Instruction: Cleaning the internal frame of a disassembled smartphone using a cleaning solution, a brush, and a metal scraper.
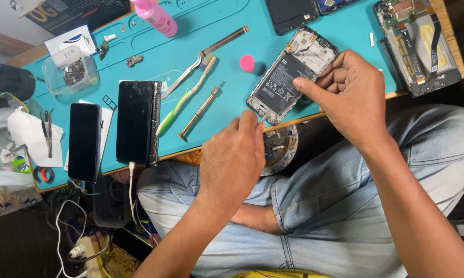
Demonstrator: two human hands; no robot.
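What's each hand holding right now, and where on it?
The left hand pinches a thin metal tool by its shaft, tip at the opened phone. The right hand steadies that phone, forefinger on its battery.

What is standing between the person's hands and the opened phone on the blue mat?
Nothing visible. The right hand rests its fingers directly on the opened phone, and the left hand puts a thin metal tool against its lower corner.

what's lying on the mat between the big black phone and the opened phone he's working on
In the head view, between the black phone and the opened phone lie tweezers, a green-and-white toothbrush, a screwdriver and a pink cap.
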